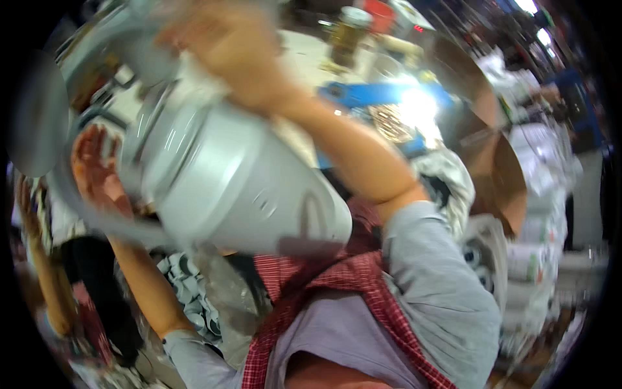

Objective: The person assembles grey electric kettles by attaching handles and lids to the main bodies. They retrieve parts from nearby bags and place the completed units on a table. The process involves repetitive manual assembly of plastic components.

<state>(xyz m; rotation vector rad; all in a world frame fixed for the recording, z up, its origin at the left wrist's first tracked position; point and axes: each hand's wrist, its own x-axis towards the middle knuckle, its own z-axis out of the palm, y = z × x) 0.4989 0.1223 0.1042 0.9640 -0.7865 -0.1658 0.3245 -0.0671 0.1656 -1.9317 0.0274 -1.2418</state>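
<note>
A large, glossy grey plastic housing, shaped like a rounded tub or appliance body, hangs tilted in front of my chest. At its left a wide grey ring-shaped part, blurred, curves around my left hand. That hand is open, its fingers stretched up and apart beside the housing's narrower end; whether it touches the plastic I cannot tell. My right hand reaches over the housing's top near the ring. Motion smears its fingers, so its grip is unclear.
Behind is a white worktable with a jar, a red container and a blue tool or frame. Brown cardboard stands at the right. Grey parts lie low left. Another forearm shows at the left edge.
</note>
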